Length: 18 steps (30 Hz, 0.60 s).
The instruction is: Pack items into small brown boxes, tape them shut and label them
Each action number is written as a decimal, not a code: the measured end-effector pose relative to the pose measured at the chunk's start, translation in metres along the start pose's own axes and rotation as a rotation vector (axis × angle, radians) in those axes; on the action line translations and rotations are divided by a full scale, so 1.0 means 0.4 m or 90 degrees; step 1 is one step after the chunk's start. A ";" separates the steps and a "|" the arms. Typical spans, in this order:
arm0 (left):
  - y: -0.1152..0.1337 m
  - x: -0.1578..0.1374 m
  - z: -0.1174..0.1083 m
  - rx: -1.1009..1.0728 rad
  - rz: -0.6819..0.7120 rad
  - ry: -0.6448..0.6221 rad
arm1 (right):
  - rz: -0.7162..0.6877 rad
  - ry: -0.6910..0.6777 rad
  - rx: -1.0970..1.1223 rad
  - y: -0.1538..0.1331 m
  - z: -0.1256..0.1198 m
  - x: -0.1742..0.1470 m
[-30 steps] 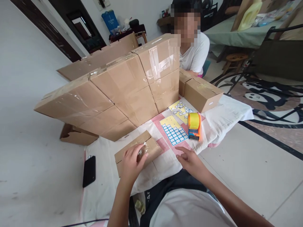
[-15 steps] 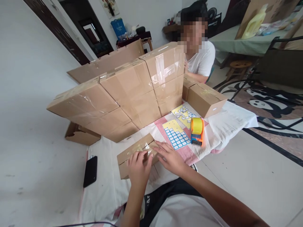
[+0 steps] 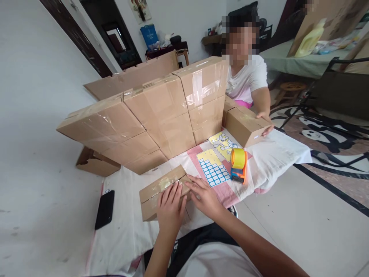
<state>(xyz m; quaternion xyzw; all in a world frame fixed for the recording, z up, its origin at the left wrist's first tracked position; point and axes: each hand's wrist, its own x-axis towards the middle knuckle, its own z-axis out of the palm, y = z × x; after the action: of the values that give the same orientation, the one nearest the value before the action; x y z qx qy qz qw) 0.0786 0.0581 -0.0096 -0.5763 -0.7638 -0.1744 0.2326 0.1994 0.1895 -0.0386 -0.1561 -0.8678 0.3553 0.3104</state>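
Note:
A small cardboard box point(image 3: 152, 194) with clear tape along its top seam lies on the cloth-covered table in front of me. My left hand point(image 3: 170, 206) rests on its near side, fingers stretched over the top and lying on the tape. On the box's right end lies my right hand point(image 3: 204, 194), its fingers extended and pressed lightly to the cardboard. Both hands are open and grip nothing. Right of them stands an orange tape dispenser point(image 3: 238, 175) with a roll of yellow tape point(image 3: 239, 158). Beside it is a printed sheet point(image 3: 213, 169) with a blue-outlined grid.
A wall of taped cardboard boxes point(image 3: 158, 111) rises behind the small box. Across the table, a person point(image 3: 249, 80) touches another box point(image 3: 245, 123). A black phone point(image 3: 105, 209) lies at the left edge. A second printed sheet point(image 3: 223, 144) lies farther back.
My left fingers have straightened and flattened onto the taped top. The person opposite has reached out and put a hand on the box at the right. The view has shifted slightly.

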 end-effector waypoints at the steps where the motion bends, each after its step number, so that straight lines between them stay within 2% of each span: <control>1: -0.002 -0.007 0.002 0.011 0.013 0.000 | 0.002 0.002 0.007 0.000 0.002 -0.002; 5: -0.016 -0.024 0.010 0.018 0.052 0.036 | 0.012 -0.020 0.060 0.010 0.003 -0.013; 12: -0.079 -0.063 0.053 0.009 0.178 0.096 | 0.028 -0.222 0.209 0.107 0.000 0.034; 15: -0.093 -0.068 0.060 -0.042 0.255 0.124 | 0.029 -0.235 0.241 0.134 0.003 0.063; 16: -0.090 -0.068 0.057 -0.041 0.253 0.144 | 0.030 -0.237 0.238 0.137 0.004 0.069; 18: -0.074 -0.066 0.046 -0.006 0.191 0.192 | 0.027 -0.255 0.216 0.134 0.004 0.069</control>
<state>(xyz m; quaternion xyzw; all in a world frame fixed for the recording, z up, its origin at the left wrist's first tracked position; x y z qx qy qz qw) 0.0532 0.0386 -0.0396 -0.6521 -0.6253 -0.2253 0.3648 0.1802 0.2398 -0.0658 -0.0462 -0.8366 0.5259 0.1464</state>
